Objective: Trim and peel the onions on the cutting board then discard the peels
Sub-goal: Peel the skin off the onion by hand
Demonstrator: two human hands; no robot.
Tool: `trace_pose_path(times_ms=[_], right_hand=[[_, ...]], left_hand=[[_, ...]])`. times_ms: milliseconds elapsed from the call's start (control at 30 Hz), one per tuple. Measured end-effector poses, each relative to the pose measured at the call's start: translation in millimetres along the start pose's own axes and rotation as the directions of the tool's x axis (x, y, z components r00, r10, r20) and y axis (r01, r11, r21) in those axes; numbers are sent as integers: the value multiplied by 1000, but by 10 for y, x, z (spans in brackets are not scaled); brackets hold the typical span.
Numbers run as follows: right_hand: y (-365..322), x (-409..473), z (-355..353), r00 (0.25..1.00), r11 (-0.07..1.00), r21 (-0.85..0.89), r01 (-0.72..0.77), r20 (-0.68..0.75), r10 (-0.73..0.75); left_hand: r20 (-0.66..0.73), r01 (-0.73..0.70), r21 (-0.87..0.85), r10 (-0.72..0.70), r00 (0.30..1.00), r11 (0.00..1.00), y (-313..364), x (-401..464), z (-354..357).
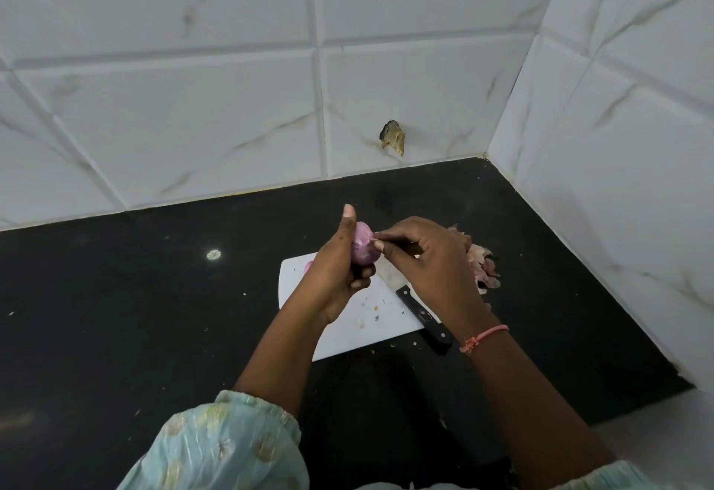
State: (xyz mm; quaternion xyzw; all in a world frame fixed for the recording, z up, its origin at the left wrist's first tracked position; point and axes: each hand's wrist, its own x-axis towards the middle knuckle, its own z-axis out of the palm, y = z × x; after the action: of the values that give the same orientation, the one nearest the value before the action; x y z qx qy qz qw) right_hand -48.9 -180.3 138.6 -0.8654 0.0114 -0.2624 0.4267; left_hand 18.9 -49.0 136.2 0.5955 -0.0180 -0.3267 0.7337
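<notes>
Onion (363, 248): one, small, rounded, smooth pale-purple skin, held in the air above the far edge of the cutting board. Your left hand (340, 269) grips it, fingers curled round its underside, thumb standing straight up behind it.

Your right hand (421, 257): fingertips pinched together on a thin strip of skin at the onion's right side; a coral thread bracelet (483, 337) circles that wrist.

Cutting board (347, 331): white, flat, rectangular with rounded corners, lying askew near the counter's far right corner; small flecks of peel dot its surface. A second pink piece (308, 266) shows at its far left edge, mostly hidden behind your left hand.

Knife (423, 317): black riveted handle overhanging the board's right edge; the blade is covered by your right hand.

Peels (481, 263): a loose papery heap, pink and tan, on the counter just beyond the board's right side.

Counter (135, 296): black, polished, speckled with crumbs.

Walls (193, 84): glossy white marble-veined tiles, with a chipped hole (393, 137) near the counter.

Sleeve (232, 447): pale green, crinkled, printed fabric.
</notes>
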Motion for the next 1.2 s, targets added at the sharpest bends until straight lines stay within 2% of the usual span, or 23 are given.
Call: trace_pose_path(times_ms=[167, 400, 567, 700, 767, 833, 933, 1000, 1133, 1200], right_hand=[[-33, 26, -10, 999, 1000, -15, -19, 34, 20], [-13, 35, 39, 963, 944, 202, -263, 115, 243], [-28, 38, 80, 922, 864, 320, -388, 143, 361], [-15, 40, 150, 846, 684, 514, -517, 183, 501], [-24, 44, 183, 789, 517, 647, -560, 227, 571], [-40, 49, 204, 740, 320, 766, -558, 284, 610], [-53, 50, 208, 717, 192, 832, -520, 303, 627], [-48, 55, 208, 722, 223, 841, -492, 252, 644], [-14, 54, 208, 752, 486, 726, -487, 65, 656], [19, 63, 213, 756, 488, 730, -478, 59, 652]], left_hand=[[-35, 56, 74, -53, 998, 996, 19, 12, -13], [15, 69, 143, -72, 997, 987, 40, 30, -61], [82, 73, 101, -82, 993, 992, 4, 41, -105], [152, 73, -41, -66, 986, 997, -79, 88, -171], [207, 71, -121, -45, 977, 990, -120, 99, -183], [225, 67, -198, -21, 974, 978, -150, 102, -174], [200, 54, -289, 6, 980, 956, -185, 100, -143], [165, 52, -318, 1, 986, 947, -197, 94, -123], [92, 64, -372, -32, 995, 926, -205, 96, -89], [97, 65, -407, -27, 995, 911, -179, 90, -69]])
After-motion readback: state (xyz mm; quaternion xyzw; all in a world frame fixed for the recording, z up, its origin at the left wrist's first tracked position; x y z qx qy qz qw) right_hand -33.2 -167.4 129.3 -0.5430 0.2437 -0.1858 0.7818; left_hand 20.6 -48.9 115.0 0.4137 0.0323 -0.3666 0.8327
